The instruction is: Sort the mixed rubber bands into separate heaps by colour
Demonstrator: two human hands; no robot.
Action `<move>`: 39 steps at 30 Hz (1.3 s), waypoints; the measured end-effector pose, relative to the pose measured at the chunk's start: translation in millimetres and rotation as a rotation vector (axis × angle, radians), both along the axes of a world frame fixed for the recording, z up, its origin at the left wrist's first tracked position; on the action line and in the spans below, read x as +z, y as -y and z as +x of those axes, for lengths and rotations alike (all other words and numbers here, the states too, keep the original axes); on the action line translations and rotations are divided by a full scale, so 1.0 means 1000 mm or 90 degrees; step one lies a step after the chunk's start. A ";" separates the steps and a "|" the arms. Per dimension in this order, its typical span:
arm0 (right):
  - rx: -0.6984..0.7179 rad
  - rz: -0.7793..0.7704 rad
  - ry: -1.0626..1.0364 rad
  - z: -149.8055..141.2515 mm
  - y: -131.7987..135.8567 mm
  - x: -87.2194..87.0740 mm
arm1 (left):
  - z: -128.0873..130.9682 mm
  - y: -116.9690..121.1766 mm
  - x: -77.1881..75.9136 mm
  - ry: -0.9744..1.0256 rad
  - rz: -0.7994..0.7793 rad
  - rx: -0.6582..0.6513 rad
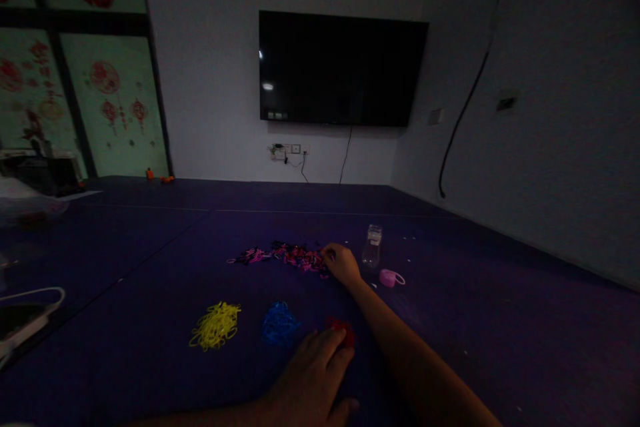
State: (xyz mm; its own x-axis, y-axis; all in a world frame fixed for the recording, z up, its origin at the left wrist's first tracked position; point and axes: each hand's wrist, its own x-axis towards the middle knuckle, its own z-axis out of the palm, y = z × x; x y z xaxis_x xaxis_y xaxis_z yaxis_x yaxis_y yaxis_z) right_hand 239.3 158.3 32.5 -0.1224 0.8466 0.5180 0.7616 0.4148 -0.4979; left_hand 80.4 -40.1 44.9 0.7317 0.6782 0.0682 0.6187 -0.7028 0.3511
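My right hand (343,264) reaches to the right end of a loose pile of mixed pink, red and dark rubber bands (300,257). Its fingertips are pinched together there; what lies between them is hidden. Low in the view, my left hand (316,371) rests with its fingers stretched out, the fingertips on a small heap of red rubber bands (346,329), partly covering it. To its left are a heap of blue rubber bands (280,324) and a heap of yellow rubber bands (217,325).
A clear bottle (373,247) stands uncapped right of my right hand, its pink lid with a loop (389,277) beside it. The dark purple surface (150,240) carries small white scraps. A white-framed object (30,323) lies at the left edge, a plastic bag (30,207) behind it.
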 end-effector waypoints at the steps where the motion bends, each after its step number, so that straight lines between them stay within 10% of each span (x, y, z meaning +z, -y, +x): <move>1: 0.015 0.002 0.002 -0.001 -0.001 0.000 | 0.000 0.000 0.000 0.005 0.001 -0.001; 39: 0.125 0.072 -0.232 -0.007 -0.010 -0.011 | 0.000 0.003 0.005 -0.032 0.012 -0.001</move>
State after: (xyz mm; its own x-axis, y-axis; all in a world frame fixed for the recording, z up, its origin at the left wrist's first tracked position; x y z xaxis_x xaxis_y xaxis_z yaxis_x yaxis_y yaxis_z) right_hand 232.4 168.3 21.4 -0.0672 0.7611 0.6451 0.4460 0.6013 -0.6630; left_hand 80.9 -43.0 50.2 0.7355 0.6761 0.0447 0.6341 -0.7100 0.3063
